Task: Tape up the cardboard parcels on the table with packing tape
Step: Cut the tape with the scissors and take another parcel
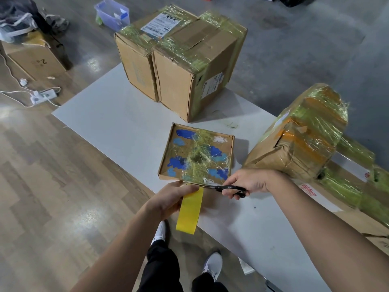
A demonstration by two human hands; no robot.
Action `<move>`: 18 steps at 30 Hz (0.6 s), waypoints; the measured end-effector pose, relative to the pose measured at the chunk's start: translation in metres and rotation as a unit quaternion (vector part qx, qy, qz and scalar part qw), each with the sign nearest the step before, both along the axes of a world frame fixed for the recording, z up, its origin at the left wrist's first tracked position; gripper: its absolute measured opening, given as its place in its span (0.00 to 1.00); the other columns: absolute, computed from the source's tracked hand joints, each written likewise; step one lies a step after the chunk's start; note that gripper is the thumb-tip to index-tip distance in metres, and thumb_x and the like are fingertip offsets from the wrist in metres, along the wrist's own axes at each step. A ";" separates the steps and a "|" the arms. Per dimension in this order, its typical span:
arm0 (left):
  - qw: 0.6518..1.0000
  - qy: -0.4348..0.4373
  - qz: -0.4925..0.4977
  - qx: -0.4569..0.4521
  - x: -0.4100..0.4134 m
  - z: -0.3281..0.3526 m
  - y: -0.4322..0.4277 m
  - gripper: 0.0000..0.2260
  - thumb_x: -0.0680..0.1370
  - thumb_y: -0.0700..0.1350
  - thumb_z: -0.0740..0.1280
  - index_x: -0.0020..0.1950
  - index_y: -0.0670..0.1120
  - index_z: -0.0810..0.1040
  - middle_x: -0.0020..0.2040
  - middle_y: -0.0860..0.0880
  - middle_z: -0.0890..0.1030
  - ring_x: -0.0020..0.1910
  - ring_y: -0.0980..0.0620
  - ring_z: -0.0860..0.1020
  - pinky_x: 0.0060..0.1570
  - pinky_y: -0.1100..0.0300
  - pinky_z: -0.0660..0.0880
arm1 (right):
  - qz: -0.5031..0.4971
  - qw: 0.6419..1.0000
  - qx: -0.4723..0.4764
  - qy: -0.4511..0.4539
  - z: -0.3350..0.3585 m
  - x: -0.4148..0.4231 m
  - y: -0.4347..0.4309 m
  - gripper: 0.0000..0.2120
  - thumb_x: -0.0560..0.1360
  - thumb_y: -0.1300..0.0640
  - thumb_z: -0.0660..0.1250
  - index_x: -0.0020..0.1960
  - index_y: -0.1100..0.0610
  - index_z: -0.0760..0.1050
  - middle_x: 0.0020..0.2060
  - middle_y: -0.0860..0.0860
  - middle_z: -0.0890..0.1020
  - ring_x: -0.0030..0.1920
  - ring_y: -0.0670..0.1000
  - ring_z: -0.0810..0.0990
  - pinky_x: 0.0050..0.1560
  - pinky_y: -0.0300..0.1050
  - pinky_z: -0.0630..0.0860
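Note:
A flat square cardboard parcel (pixel 197 153) with blue cloud prints and crinkled clear tape lies on the white table (pixel 117 123). At its near edge my left hand (pixel 170 200) grips a roll of yellow packing tape (pixel 189 211), a strip of which runs up to the parcel's edge. My right hand (pixel 246 181) holds black scissors (pixel 228 189), whose blades reach the tape strip just above the roll. A large taped pair of boxes (pixel 181 60) stands at the table's far end. A bulky wrapped parcel (pixel 299 135) lies to the right.
More taped cardboard (pixel 357 186) lies at the right side of the table. On the floor to the left are a brown box (pixel 35 57), a power strip with cables (pixel 43 95), and a clear plastic bin (pixel 112 13). My feet stand by the table's near edge.

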State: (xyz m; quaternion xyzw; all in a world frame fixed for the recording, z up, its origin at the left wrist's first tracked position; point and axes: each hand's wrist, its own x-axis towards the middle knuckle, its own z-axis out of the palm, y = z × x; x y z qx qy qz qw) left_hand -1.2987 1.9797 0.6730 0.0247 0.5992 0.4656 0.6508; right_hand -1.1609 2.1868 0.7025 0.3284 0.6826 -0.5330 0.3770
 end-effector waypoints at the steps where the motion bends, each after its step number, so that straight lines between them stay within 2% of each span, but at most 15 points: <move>1: 1.000 -0.001 -0.001 0.003 0.000 -0.001 0.000 0.31 0.65 0.50 0.74 0.64 0.39 0.74 0.56 0.38 0.80 0.52 0.43 0.79 0.63 0.44 0.73 | -0.004 1.000 -0.001 -0.003 0.000 0.000 0.000 0.08 0.76 0.52 0.72 0.52 0.54 0.81 0.36 0.47 0.81 0.32 0.42 0.77 0.31 0.36 0.63; 6: 1.000 -0.001 -0.007 0.005 -0.002 -0.006 0.000 0.33 0.65 0.51 0.75 0.65 0.38 0.73 0.54 0.39 0.81 0.51 0.44 0.80 0.62 0.44 0.74 | -0.011 1.000 -0.003 -0.016 -0.002 -0.001 0.000 0.08 0.76 0.54 0.72 0.54 0.55 0.81 0.36 0.49 0.81 0.31 0.41 0.77 0.33 0.37 0.62; 13: 1.000 0.004 -0.023 0.007 -0.004 -0.009 -0.001 0.43 0.58 0.56 0.78 0.66 0.38 0.71 0.53 0.39 0.80 0.51 0.43 0.79 0.64 0.41 0.71 | -0.008 1.000 -0.013 -0.011 -0.004 0.000 0.002 0.06 0.76 0.55 0.72 0.52 0.52 0.81 0.36 0.48 0.81 0.30 0.41 0.77 0.33 0.36 0.64; 18: 1.000 -0.003 -0.023 0.011 -0.005 -0.010 0.001 0.43 0.58 0.55 0.78 0.69 0.42 0.69 0.61 0.36 0.79 0.55 0.40 0.80 0.63 0.40 0.72 | -0.023 0.998 -0.058 -0.019 -0.004 0.002 0.002 0.03 0.78 0.56 0.69 0.51 0.55 0.79 0.37 0.49 0.80 0.32 0.43 0.76 0.32 0.34 0.65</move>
